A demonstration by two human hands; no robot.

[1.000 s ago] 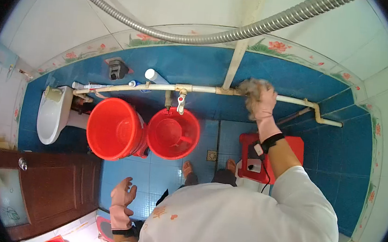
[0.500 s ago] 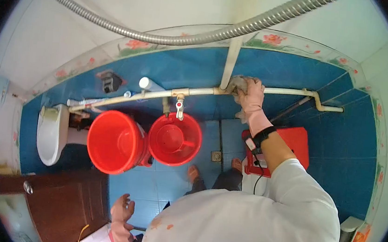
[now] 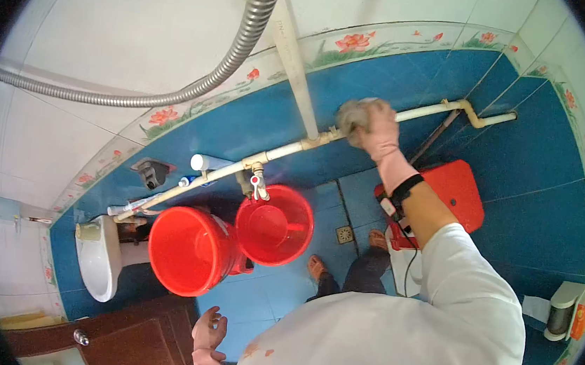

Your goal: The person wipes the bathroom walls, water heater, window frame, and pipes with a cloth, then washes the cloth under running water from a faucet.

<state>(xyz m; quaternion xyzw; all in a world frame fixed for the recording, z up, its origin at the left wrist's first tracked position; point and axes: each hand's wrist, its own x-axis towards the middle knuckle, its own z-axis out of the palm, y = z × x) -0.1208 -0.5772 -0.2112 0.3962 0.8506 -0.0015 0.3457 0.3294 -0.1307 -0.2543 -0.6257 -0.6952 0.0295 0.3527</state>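
Note:
My right hand (image 3: 380, 136), in a pink rubber glove, is closed on a crumpled grey cloth (image 3: 350, 122). The cloth lies at the cream-coloured pipe (image 3: 285, 150) along the blue tiled wall, just right of where the upright pipe (image 3: 294, 77) joins it. Glove and cloth cover that stretch of pipe. Low at my left side hangs my left hand (image 3: 209, 333), also gloved in pink, its fingers loosely bent and apart, holding nothing.
Beneath the tap (image 3: 258, 185) is a red basin (image 3: 293, 253), beside a red bucket (image 3: 187, 253). A white washbasin (image 3: 97, 269) stands left, above the brown door (image 3: 130, 329). Behind my right arm is a red toilet lid (image 3: 457, 195). A metal hose (image 3: 239, 44) hangs across the view.
The view has turned and shifted. My right hand with the cloth has moved right along the pipe, away from the upright pipe's joint. My left hand still hangs at my side.

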